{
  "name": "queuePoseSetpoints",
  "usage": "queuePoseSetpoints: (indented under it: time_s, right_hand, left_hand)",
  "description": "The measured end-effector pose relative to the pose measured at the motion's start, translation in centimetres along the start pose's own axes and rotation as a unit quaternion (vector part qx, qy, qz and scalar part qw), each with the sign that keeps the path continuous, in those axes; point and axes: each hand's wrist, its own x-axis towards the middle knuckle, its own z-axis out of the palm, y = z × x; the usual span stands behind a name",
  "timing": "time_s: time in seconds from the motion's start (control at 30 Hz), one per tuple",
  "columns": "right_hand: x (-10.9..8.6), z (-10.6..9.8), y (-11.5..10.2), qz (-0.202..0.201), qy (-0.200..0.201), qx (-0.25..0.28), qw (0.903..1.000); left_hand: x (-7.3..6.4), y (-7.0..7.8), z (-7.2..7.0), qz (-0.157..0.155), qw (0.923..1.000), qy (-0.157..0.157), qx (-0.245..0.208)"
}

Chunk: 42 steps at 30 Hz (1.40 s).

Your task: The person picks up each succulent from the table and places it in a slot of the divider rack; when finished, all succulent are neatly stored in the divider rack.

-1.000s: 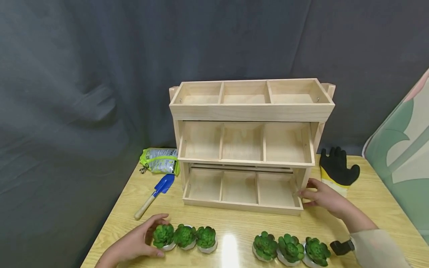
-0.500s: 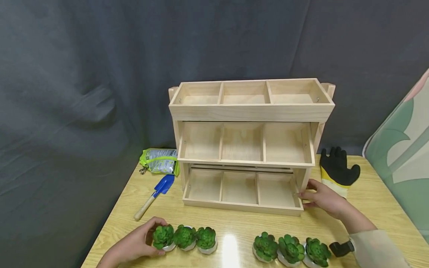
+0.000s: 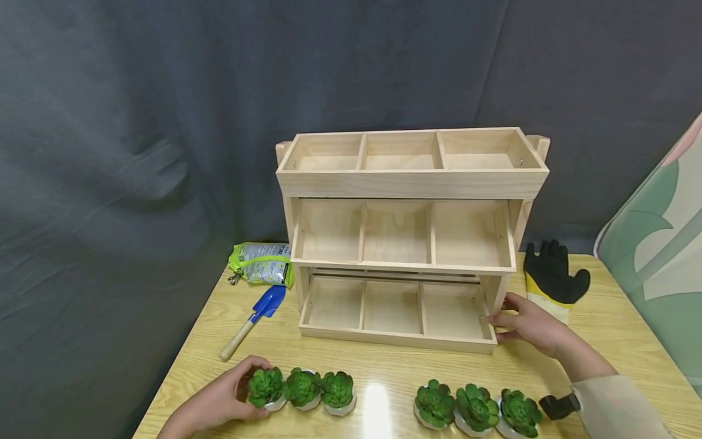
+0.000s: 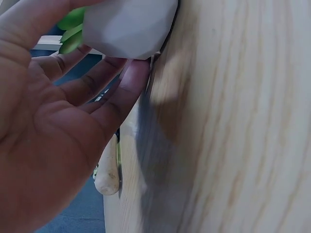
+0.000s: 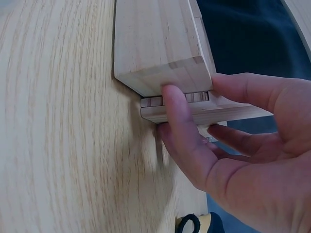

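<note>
Succulent [image 3: 265, 386] in pot [image 4: 131, 29] between left fingers [image 4: 132, 80]

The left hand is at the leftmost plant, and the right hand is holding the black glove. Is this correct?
Not the glove: the right hand is holding the wooden shelf, as the right wrist view shows. The left hand is indeed at the leftmost plant.

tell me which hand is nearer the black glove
Right. The right hand holds the wooden shelf, just in front of the glove; the left hand is much farther away, at the leftmost potted plant.
</note>
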Motion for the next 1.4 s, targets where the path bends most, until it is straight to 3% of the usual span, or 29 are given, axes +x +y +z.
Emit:
queuePoseSetpoints:
  time_s: [0.2,0.43,0.67,0.9,1.17,1.4]
  right_hand:
    - [-0.1,0.0,0.1,-0.008,-0.003,0.0,1.0]
    - [0.0,0.1,0.1,-0.004,-0.004,0.005,1.0]
    - [0.1,-0.1,0.1,-0.006,-0.009,0.004,0.9999]
    - [-0.1,0.0,0.1,-0.004,-0.011,0.004,0.9999]
    - [-0.1,-0.1,0.2,-0.004,-0.011,0.004,0.9999]
    - [-0.1,-0.1,0.5,-0.006,-0.012,0.013,0.9998]
  left_hand:
    - [-0.4,0.3,-0.1,0.008,0.9999,-0.007,-0.011]
    - [-0.6,1.1,-0.8,0.008,0.9999,0.011,0.005]
    - [-0.7,1.7,-1.1,0.053,0.9975,0.039,0.028]
    - [-0.7,2.2,-1.2,0.074,0.9952,0.054,0.032]
    - [0.4,3.1,-1.1,0.074,0.996,0.042,0.028]
    - [1.7,4.1,-1.2,0.094,0.9939,0.037,0.044]
